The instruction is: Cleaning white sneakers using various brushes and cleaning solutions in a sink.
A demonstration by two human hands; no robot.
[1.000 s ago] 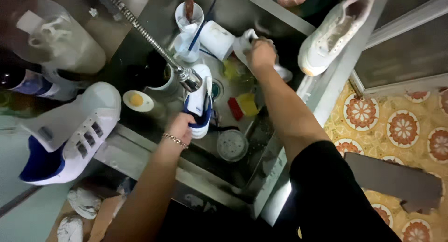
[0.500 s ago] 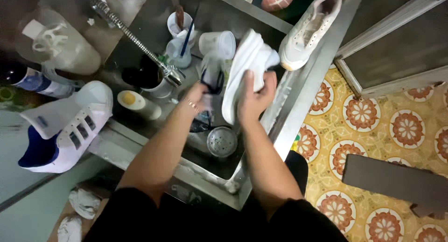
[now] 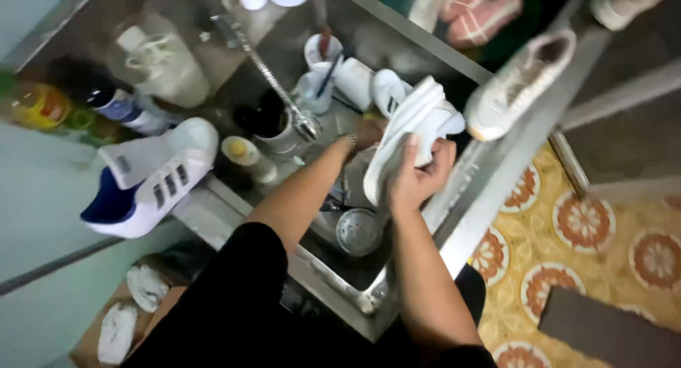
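Note:
My right hand point(image 3: 415, 175) grips a white sneaker point(image 3: 404, 137), held sole-out and tilted over the steel sink point(image 3: 454, 222). My left hand point(image 3: 367, 132), with a bracelet on its wrist, reaches behind the sneaker's toe end and is mostly hidden by it. What the left fingers hold cannot be made out. A flexible faucet hose point(image 3: 273, 77) ends just left of the left wrist. A second white shoe point(image 3: 386, 90) lies in the sink behind the held one.
A white sneaker with dark stripes point(image 3: 152, 176) rests on the left rim. Another white sneaker point(image 3: 521, 84) sits on the right rim. Cups with brushes point(image 3: 319, 63), bottles point(image 3: 124, 106), a round strainer point(image 3: 358, 231) and a patterned tile floor point(image 3: 589, 233) surround the sink.
My right hand took the white sneaker from the back of the sink and brought it near, over the basin. My left hand moved from the faucet head to the sneaker.

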